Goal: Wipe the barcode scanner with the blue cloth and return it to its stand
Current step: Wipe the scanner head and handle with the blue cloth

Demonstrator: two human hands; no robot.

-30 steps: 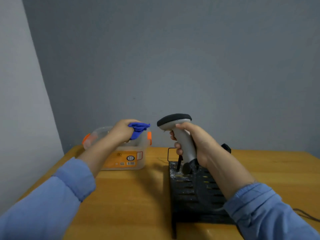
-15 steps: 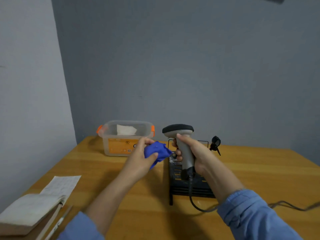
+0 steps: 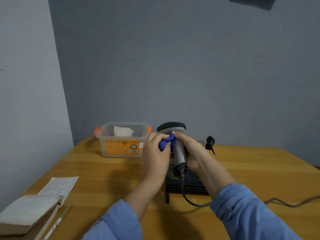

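Note:
A grey barcode scanner with a black head is held upright above the table, my right hand wrapped around its handle. My left hand clutches a bunched blue cloth and presses it against the left side of the scanner's neck, just under the head. The scanner's black cable hangs from the handle and trails off to the right. Below the scanner sits a black slotted stand, partly hidden by my hands and forearms.
A clear plastic box with orange clips and a white tissue inside stands at the back left. An open notebook and a pen lie at the front left. A small black clip-like object rises behind my right hand.
My left hand has brought the blue cloth from near the plastic box rightward onto the scanner's neck. The camera view has pulled back; the right hand keeps its grip.

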